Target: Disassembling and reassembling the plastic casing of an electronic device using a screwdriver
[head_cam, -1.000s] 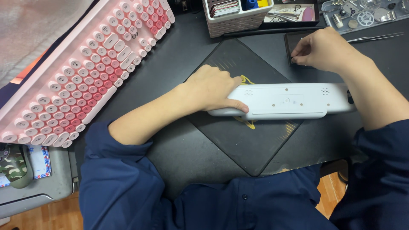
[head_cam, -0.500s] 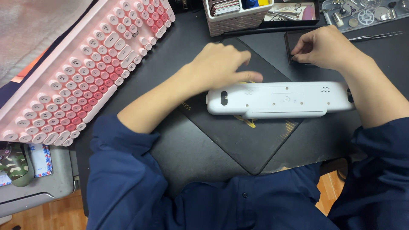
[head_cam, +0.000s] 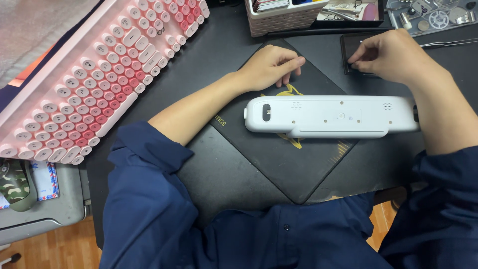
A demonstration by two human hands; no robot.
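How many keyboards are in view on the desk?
1. The pink keyboard with round keys lies slanted at the upper left of the black desk mat, left of the left hand. The long white device shows no keys on its visible face.

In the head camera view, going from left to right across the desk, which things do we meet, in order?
Camouflage mouse → pink keyboard → left hand → white long device, back side up → right hand touching a small black tray.
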